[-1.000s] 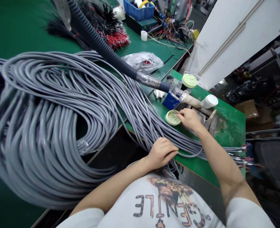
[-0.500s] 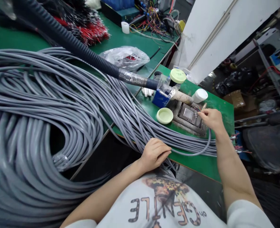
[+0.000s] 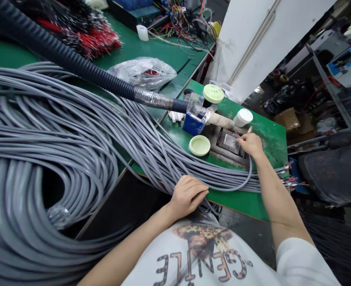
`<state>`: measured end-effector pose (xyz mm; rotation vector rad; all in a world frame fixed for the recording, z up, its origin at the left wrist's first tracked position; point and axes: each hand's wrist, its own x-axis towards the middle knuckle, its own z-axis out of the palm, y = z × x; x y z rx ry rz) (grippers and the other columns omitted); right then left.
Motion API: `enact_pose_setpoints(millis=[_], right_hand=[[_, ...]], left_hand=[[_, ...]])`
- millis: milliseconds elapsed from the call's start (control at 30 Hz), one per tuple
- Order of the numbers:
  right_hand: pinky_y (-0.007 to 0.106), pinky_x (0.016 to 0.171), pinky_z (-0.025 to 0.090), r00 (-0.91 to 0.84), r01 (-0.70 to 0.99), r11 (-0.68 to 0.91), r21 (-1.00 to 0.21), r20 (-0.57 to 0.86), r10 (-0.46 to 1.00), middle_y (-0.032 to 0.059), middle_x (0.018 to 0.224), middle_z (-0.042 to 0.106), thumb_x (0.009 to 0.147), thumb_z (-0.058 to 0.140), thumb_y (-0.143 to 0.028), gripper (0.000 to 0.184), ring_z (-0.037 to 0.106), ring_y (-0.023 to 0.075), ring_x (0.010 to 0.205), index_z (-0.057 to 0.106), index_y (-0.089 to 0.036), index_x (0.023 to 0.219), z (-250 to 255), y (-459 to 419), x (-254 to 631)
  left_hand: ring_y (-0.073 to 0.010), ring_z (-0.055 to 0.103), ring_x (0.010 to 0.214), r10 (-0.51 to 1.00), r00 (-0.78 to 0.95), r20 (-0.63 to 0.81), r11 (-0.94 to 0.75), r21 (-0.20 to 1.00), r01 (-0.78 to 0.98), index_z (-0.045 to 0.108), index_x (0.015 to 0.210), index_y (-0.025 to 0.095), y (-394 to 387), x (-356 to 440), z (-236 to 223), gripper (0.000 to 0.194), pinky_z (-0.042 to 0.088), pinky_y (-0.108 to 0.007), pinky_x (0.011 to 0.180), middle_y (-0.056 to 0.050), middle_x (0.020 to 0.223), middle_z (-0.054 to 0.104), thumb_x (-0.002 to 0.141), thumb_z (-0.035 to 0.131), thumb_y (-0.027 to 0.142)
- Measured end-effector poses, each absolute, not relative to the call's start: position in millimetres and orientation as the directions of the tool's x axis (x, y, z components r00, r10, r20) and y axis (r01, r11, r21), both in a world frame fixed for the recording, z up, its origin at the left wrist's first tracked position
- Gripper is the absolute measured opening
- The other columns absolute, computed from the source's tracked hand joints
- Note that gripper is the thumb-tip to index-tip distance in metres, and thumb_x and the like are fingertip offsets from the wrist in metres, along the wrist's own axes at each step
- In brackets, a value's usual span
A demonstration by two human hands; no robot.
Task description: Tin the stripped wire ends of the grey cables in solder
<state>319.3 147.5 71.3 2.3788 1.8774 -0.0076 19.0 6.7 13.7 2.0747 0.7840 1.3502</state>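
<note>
My right hand (image 3: 251, 145) pinches the end of a grey cable (image 3: 251, 169), its thin coloured wires (image 3: 237, 136) fanning out past the fingertips. Those wires are over the right side of a squat dark metal pot with a shiny square (image 3: 230, 141) in its middle, which looks like a solder pot. Whether the wire tips touch the shiny surface I cannot tell. From my right hand the cable bends down and runs left to my left hand (image 3: 189, 195), whose fingers are curled closed around it beside the bundle of grey cables (image 3: 175, 159).
A ribbed black hose (image 3: 103, 77) crosses above the cables to a pipe (image 3: 221, 120) behind the pot. Around it stand a blue box (image 3: 193, 123), a pale green lid (image 3: 199, 145), a green-lidded jar (image 3: 213, 93) and a white tub (image 3: 243, 117). Stripped cable ends (image 3: 288, 180) overhang the right edge.
The view has shifted, so most things sit further left. My right hand has moved slightly left over the pot with the wires. My left hand keeps its hold.
</note>
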Motion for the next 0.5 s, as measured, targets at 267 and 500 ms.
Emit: enact_pose_setpoints(millis=[267,500], right_hand=[[0.027,0.063,0.039,0.172,0.985,-0.171,0.021,-0.049,0.984,0.0088,0.082,0.074,0.08,0.052,-0.039,0.033,0.065,0.0223,0.079,0.077,-0.018,0.082,90.0,137.3,319.6],[0.027,0.06,0.036,-0.181,0.943,0.19,-0.273,0.059,0.982,0.0052,0.071,0.067,0.083,0.054,-0.037,0.031,0.057,0.0154,0.064,0.071,-0.015,0.068,129.4,121.2,265.2]], left_hand=[[-0.0151,0.064,0.077,0.717,0.327,0.616,-0.685,0.71,0.164,0.064,0.099,0.021,6.6,19.1,13.6,0.018,0.046,-0.032,0.076,-0.002,0.081,0.072,0.082,0.064,0.016],[-0.0156,0.063,0.077,0.715,0.33,0.616,-0.688,0.706,0.171,0.064,0.098,0.02,6.3,19.9,11.3,0.016,0.045,-0.032,0.076,-0.003,0.081,0.072,0.082,0.064,0.016]])
